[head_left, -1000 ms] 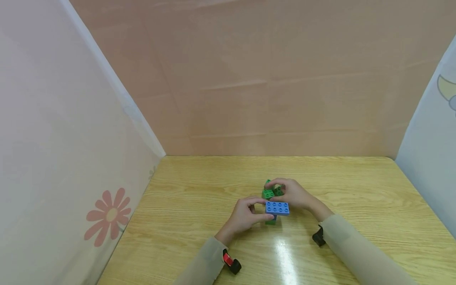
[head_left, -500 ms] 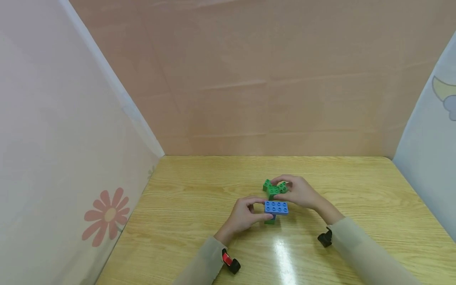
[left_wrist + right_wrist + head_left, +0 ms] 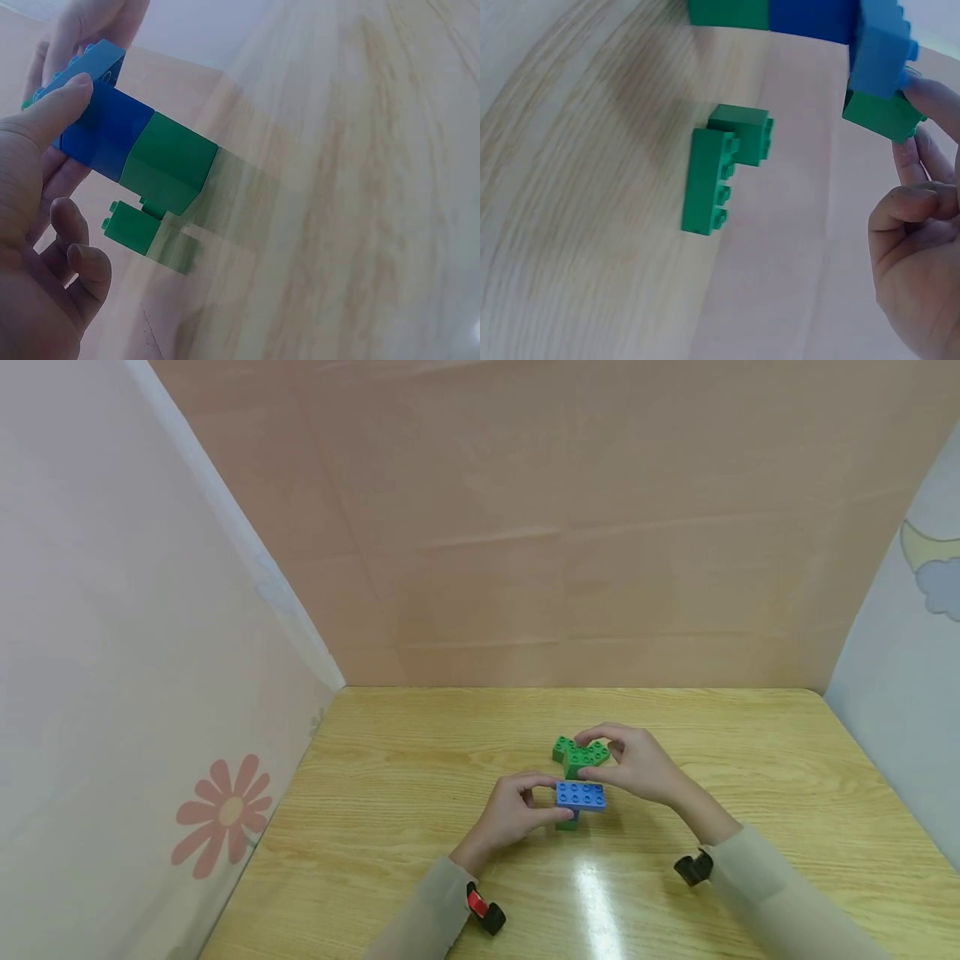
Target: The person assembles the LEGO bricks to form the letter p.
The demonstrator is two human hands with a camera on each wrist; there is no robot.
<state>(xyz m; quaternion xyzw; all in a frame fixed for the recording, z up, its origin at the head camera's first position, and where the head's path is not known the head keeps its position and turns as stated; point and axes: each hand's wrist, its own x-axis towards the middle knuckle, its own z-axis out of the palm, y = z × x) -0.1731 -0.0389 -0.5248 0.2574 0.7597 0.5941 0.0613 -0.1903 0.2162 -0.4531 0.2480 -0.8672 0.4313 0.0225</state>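
Brick stack (image 3: 124, 127), close in both wrist views

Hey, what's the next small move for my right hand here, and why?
Probably lift the green brick in your right hand slightly and bring it over the light blue brick: those studs are bare, the green brick is held up close by, and your left hand pinches the light blue one.

Texts, labels, brands, numbers, signs: none that I can read, whether on my light-blue brick (image 3: 580, 796), lower right of centre in the head view, or the green bricks (image 3: 583, 760) above it.
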